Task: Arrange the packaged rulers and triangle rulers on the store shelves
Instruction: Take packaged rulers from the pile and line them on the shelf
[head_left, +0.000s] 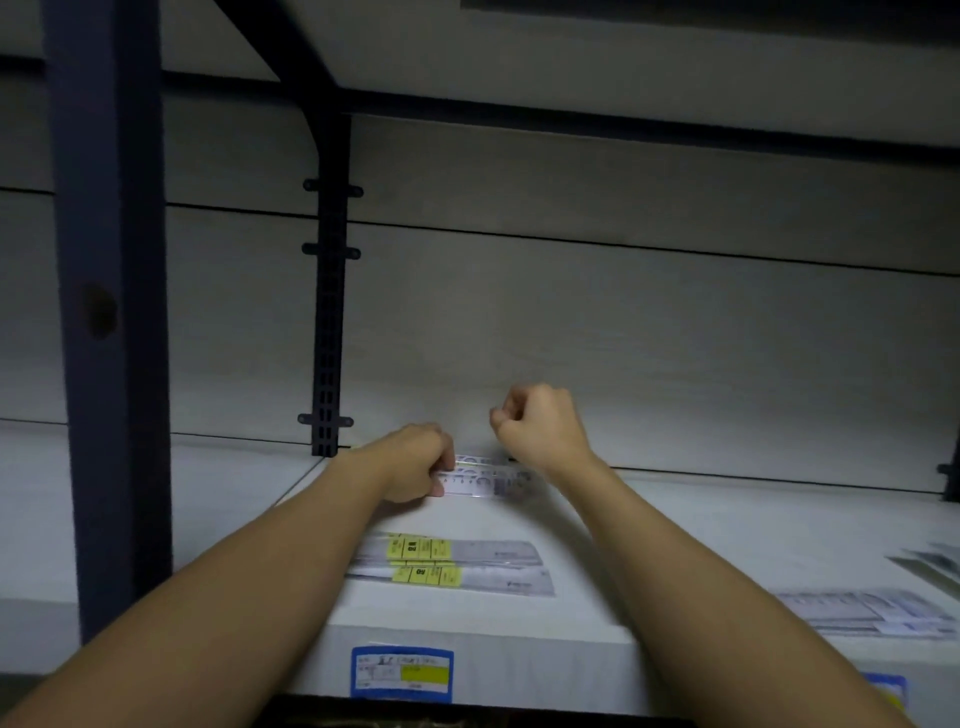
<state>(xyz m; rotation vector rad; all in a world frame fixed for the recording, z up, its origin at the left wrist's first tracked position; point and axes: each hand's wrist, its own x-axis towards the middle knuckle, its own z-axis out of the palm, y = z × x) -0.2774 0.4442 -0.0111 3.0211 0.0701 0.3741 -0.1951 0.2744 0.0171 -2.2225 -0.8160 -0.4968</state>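
Clear plastic packaged ruler (485, 480) lies flat at the back of the white shelf (675, 530). My left hand (415, 462) pinches its left end; my right hand (540, 426) hovers above, curled, holding nothing. Judgement: square it parallel to the two yellow-labelled ruler packs (452, 564) nearer the front edge.

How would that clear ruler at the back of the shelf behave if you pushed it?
The ruler lies flat and thin on the smooth shelf, so it would probably slide rather than roll or tip. Its glossy wrapping looks slippery. The left hand pinches one end alone, suggesting it is light.
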